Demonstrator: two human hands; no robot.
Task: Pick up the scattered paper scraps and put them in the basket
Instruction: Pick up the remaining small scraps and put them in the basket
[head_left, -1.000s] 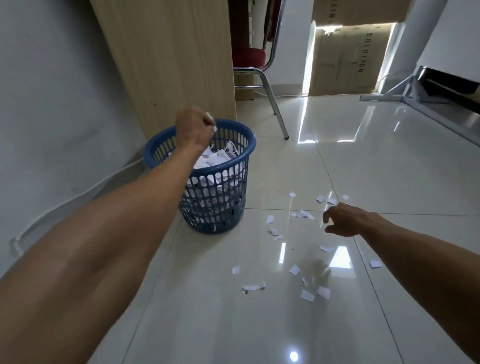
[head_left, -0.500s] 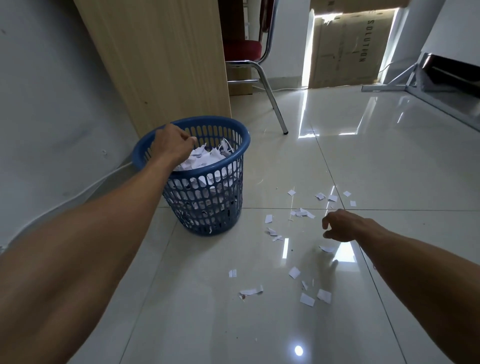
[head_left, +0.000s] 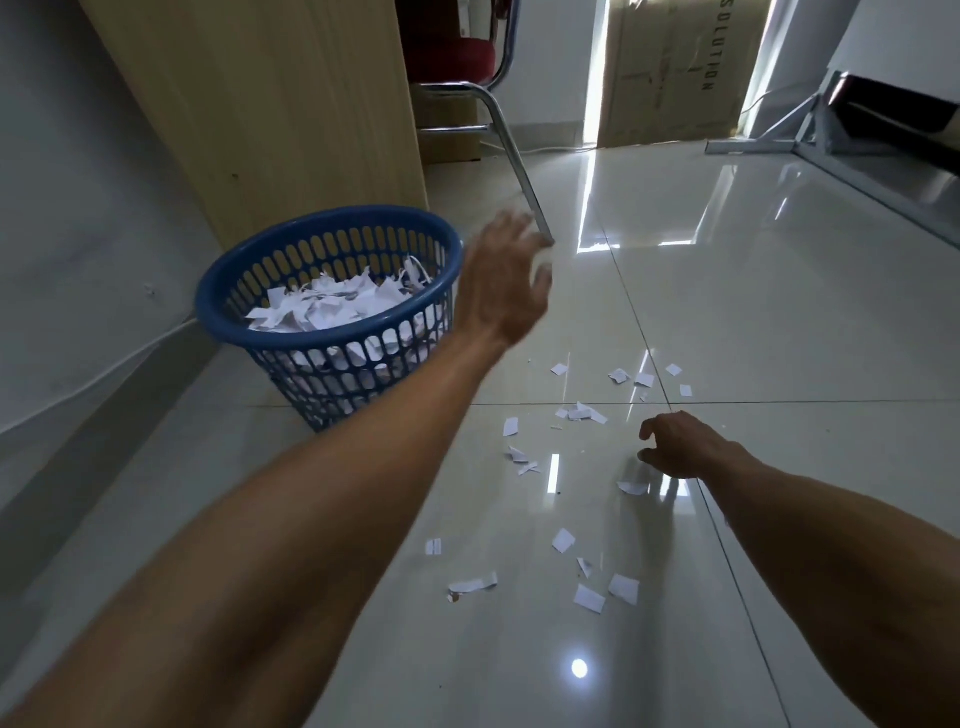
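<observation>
**Paper scraps (head_left: 589, 597) lie beside the basket (head_left: 363, 214)**

My left hand (head_left: 501, 280), blurred, fingers wide and empty, is just right of the basket. My right hand (head_left: 680, 444) hovers low, fingers loosely curled, over scraps on the glossy floor (head_left: 779, 338). Flat pieces may slip my pinch.

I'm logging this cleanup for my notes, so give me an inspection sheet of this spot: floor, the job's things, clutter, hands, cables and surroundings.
Surface: glossy tiled floor, with light glare.
Job's things: blue basket upright near the wall, well filled with paper; scraps scattered on the floor to its right.
Clutter: nothing seen beyond the scraps.
Hands: left hand blurred, open, just right of the basket; right hand low over the scraps, fingers bent, holding nothing seen.
Cables: white cable along the wall's foot.
Surroundings: wooden panel, chair, cardboard box, metal frame.
</observation>
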